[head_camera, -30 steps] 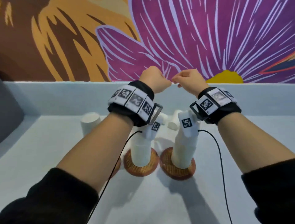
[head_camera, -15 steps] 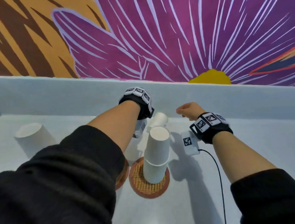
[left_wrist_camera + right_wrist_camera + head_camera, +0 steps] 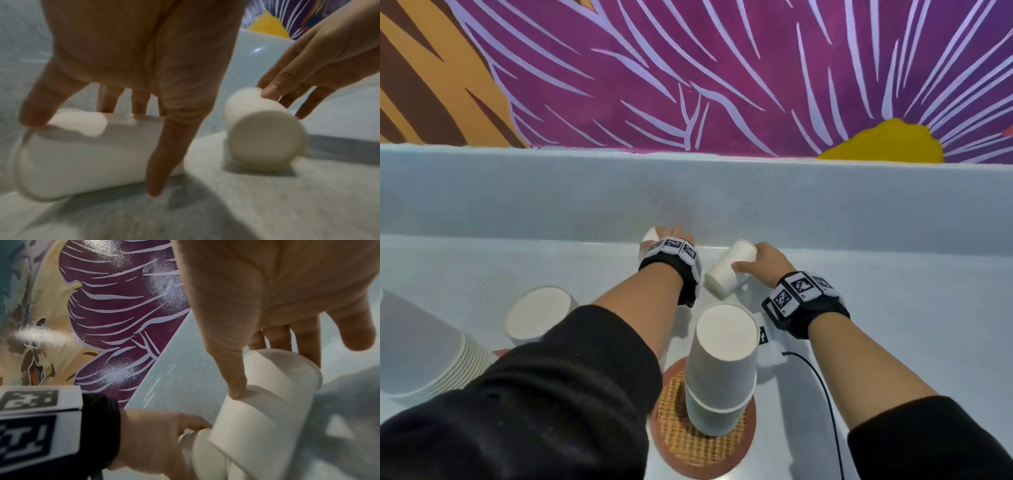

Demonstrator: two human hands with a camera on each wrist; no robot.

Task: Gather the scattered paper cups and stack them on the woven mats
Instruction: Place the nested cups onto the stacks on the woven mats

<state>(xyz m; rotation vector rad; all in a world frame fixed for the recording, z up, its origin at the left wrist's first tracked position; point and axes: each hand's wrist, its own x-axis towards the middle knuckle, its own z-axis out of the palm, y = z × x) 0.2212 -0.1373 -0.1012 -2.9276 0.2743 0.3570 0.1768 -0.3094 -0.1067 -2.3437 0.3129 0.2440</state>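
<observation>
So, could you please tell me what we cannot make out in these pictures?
- Head view: the left hand and its cup, mostly behind the wristband.
- Head view: the left mat, covered by the sleeve.
- Head view: the cup pile, cut by the left edge.

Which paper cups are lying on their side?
The two by the back wall: one under the left hand, one under the right hand. The others stand upside down.

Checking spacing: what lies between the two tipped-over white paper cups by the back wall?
Only bare grey tabletop separates left cup from right cup, per left wrist view.
</observation>
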